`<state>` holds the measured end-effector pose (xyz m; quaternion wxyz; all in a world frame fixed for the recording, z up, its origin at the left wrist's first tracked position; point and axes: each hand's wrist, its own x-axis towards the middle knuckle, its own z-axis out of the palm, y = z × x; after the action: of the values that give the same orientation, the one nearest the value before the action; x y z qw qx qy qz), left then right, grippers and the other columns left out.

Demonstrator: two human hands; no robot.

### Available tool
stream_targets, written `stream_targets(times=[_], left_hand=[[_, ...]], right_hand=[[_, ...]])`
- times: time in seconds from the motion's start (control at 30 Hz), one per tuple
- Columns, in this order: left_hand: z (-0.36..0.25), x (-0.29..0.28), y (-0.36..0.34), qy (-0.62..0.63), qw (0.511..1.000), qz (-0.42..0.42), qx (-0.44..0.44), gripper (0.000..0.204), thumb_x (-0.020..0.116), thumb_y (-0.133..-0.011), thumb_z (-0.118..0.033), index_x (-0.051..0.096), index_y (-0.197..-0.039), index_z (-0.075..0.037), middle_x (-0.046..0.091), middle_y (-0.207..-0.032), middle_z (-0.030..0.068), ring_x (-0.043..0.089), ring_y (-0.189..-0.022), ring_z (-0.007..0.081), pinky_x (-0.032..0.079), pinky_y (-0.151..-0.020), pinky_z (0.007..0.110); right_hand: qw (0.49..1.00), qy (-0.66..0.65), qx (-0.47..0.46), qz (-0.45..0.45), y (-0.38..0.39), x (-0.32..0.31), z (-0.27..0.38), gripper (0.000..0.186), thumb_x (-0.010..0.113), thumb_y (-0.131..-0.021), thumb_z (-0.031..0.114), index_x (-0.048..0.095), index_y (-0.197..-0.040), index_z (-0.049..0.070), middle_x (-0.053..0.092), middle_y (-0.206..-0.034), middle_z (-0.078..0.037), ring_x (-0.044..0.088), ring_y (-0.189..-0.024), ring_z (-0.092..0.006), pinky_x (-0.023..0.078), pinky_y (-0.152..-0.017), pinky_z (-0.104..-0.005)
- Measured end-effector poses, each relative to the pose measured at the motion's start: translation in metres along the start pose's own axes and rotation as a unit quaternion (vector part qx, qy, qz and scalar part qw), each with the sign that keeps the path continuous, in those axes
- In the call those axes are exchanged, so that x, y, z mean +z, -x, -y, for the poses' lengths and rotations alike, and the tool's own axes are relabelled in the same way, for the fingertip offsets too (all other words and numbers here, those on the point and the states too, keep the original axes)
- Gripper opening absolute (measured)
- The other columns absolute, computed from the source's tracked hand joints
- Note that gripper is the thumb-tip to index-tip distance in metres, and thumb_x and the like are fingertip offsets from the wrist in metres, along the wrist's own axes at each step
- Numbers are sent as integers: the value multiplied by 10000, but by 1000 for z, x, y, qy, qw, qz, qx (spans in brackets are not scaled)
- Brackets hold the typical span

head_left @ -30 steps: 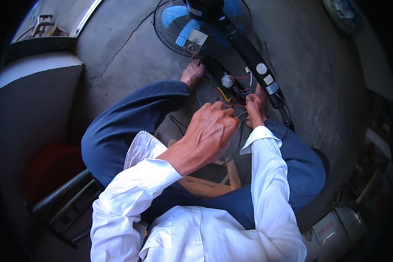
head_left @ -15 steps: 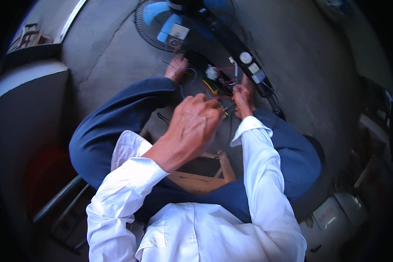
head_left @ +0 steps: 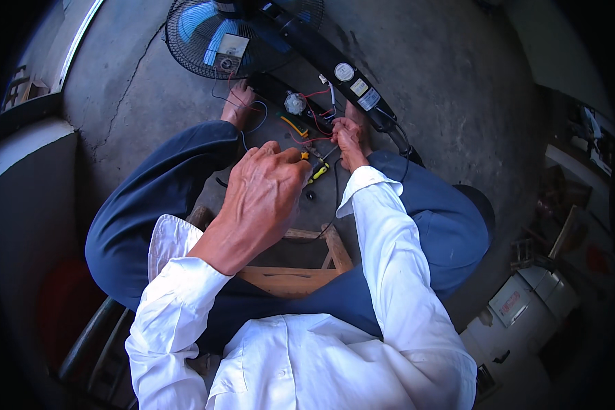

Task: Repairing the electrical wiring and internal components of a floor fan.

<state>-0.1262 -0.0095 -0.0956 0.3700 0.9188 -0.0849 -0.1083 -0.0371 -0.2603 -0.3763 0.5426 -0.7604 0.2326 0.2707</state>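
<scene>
My left hand (head_left: 260, 198) is closed in a fist above the wooden seat frame (head_left: 290, 277); what it grips is mostly hidden, with a small yellow tip (head_left: 305, 156) by its fingers. My right hand (head_left: 350, 143) pinches a red wire (head_left: 311, 141) beside the lower black column (head_left: 266, 85), where wires and a pale round motor-like part (head_left: 294, 104) lie. Yellow-handled pliers (head_left: 292, 125) and a small yellow-green tool (head_left: 319, 171) lie between my hands. The fan head (head_left: 191, 48), with blue blades, is beyond, joined to an upper black pole (head_left: 321, 61).
My bare feet (head_left: 238, 102) and bent legs frame the work on the cracked concrete floor (head_left: 444, 102). A grey low wall (head_left: 31, 157) and dark metal bars (head_left: 89, 335) are at the left. A white cabinet or appliance (head_left: 519, 314) and clutter stand at the lower right.
The whole scene has shifted left and slightly up in the view. My left hand has drawn a little away from my right, uncovering the yellow-green tool. My right hand still pinches at the wires.
</scene>
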Motion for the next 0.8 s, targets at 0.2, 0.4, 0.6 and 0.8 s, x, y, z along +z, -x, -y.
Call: stream_targets(times=[0.2, 0.4, 0.6, 0.8], left_hand=[[0, 3, 1, -5, 1000, -1, 1, 93, 679, -684, -17, 617, -752, -31, 564, -796, 104, 549, -811, 287, 463, -721, 389], [-2, 3, 1, 3, 1000, 4, -5, 83, 676, -694, -15, 631, -762, -28, 571, -791, 105, 542, -804, 285, 453, -716, 385], [-2, 3, 1, 1, 1000, 9, -8, 84, 678, -702, -14, 644, -778, -23, 584, -809, 107, 540, -802, 279, 452, -717, 382], [0, 5, 1, 5, 1000, 11, -1, 89, 679, -698, -16, 644, -780, -26, 582, -814, 108, 539, -808, 284, 452, -724, 383]], right_hand=[[1000, 15, 2, -4, 2, 3, 3, 181, 584, -845, 73, 681, -989, 21, 596, -710, -18, 538, -554, -75, 488, -509, -222], [1000, 23, 8, 3, 3, 1, 3, 153, 542, -931, 90, 659, -1009, 31, 593, -758, -14, 550, -598, -88, 461, -535, -243], [1000, 11, 10, 14, 5, 0, 5, 142, 543, -933, 87, 652, -1004, 31, 582, -739, -7, 536, -596, -80, 463, -541, -240], [999, -25, 16, 19, 7, 0, 5, 152, 529, -924, 62, 648, -1010, 27, 577, -727, -5, 527, -582, -80, 460, -536, -234]])
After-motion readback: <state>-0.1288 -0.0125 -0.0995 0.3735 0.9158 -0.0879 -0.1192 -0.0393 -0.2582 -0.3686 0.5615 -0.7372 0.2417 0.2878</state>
